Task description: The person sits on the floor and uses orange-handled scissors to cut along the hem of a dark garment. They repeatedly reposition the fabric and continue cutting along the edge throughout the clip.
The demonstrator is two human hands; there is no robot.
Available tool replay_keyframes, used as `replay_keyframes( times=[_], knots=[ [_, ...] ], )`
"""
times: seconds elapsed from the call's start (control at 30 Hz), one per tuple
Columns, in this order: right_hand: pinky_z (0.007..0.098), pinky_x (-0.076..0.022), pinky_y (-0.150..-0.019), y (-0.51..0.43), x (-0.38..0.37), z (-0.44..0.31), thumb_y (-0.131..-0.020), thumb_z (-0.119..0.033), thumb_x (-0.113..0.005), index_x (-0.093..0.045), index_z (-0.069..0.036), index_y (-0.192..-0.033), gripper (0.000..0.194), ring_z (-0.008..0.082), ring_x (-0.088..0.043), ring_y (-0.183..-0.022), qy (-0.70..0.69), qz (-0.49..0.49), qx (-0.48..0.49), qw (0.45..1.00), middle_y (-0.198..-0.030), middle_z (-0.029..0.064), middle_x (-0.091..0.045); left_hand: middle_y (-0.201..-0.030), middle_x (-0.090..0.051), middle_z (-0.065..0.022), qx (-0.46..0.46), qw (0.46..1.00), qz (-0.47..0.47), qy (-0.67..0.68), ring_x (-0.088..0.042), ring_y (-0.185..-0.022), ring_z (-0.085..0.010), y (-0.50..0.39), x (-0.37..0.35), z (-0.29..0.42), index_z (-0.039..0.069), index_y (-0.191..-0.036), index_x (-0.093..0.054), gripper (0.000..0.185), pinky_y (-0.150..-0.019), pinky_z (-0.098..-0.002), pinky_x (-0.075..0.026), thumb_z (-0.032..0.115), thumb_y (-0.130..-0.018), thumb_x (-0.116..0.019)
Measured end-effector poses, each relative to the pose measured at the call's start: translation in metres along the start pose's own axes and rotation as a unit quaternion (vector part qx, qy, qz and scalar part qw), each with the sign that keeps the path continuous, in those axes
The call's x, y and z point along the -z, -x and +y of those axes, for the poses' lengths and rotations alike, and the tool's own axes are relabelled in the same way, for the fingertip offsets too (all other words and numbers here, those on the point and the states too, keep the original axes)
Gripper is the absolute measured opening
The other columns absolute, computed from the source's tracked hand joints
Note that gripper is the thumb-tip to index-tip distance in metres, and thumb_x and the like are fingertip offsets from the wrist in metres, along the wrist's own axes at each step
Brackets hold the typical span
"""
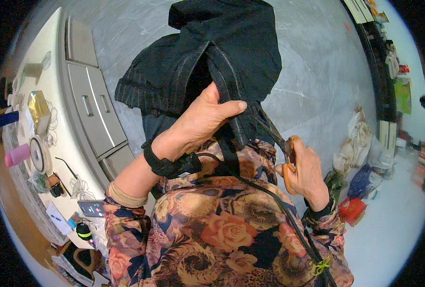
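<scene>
A black cloth garment (241, 39) with pale stitched lines hangs in front of me, parted by a long slit. My left hand (201, 114) pinches the strip along the slit's right side, thumb on top and fingers hidden behind the cloth. In my right hand (309, 174) is a pair of scissors (271, 127) with orange handles. Their dark blades point up and left to the garment's edge, just right of my left thumb. Cloth covers the blade tips, so whether they touch or cut it cannot be told.
To my left stands a pale counter (51, 118) above grey cabinet doors (96, 104). It bears a phone (91, 208), a round container (37, 154) and a gold box (38, 111). Bags (354, 143) and a red package (352, 211) lie at right. A black cable (280, 201) crosses my floral top.
</scene>
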State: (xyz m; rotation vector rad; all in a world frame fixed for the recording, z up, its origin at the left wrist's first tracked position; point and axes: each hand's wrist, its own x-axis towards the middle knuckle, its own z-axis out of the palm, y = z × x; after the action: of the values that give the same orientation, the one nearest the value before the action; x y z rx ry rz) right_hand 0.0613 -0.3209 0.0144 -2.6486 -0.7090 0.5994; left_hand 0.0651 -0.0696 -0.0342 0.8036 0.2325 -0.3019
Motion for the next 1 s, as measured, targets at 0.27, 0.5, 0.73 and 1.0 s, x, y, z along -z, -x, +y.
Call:
replay_keyframes(
  times=[0.27,0.5,0.73,1.0],
  knots=[
    [0.0442,-0.0406,-0.059,0.003,-0.001,0.003,-0.071,-0.026,-0.065,-0.048,-0.003,-0.104,0.044,0.0386,-0.052,-0.069,0.007,-0.008,-0.036,0.999,-0.079,0.0176,-0.054,-0.121,-0.051,-0.0036,-0.015,1.000,-0.003,-0.006,-0.050,-0.109,-0.0153,0.003,-0.001,0.003,0.004,-0.130,-0.040,0.050,-0.097,-0.0302,-0.040,0.000,-0.084,-0.056],
    [0.0438,-0.0408,-0.060,-0.003,-0.004,0.002,-0.072,-0.028,-0.064,-0.048,-0.002,-0.102,0.042,0.0384,-0.052,-0.071,-0.001,0.013,-0.023,1.000,-0.081,0.0174,-0.054,-0.120,-0.051,-0.0030,0.000,1.000,-0.004,0.004,-0.050,-0.108,-0.0146,0.005,-0.001,0.003,0.005,-0.129,-0.041,0.048,-0.095,-0.0294,-0.041,0.000,-0.084,-0.057],
    [0.0441,-0.0420,-0.062,-0.009,-0.008,-0.001,-0.070,-0.038,-0.068,-0.050,-0.003,-0.102,0.051,0.0381,-0.054,-0.074,0.032,0.041,-0.007,0.999,-0.084,0.0172,-0.057,-0.120,-0.050,-0.0030,-0.012,1.000,-0.007,-0.020,-0.050,-0.108,-0.0141,0.005,0.001,-0.001,0.004,-0.129,-0.040,0.049,-0.094,-0.0287,-0.042,0.000,-0.083,-0.058],
    [0.0426,-0.0427,-0.066,-0.018,-0.004,0.004,-0.067,-0.038,-0.070,-0.052,-0.002,-0.100,0.052,0.0358,-0.056,-0.080,0.075,0.098,0.054,0.991,-0.087,0.0148,-0.058,-0.122,-0.049,-0.0033,-0.014,0.999,-0.018,-0.043,-0.049,-0.109,-0.0141,0.006,-0.001,-0.002,0.003,-0.132,-0.036,0.052,-0.095,-0.0281,-0.041,-0.001,-0.084,-0.056]
  ],
)
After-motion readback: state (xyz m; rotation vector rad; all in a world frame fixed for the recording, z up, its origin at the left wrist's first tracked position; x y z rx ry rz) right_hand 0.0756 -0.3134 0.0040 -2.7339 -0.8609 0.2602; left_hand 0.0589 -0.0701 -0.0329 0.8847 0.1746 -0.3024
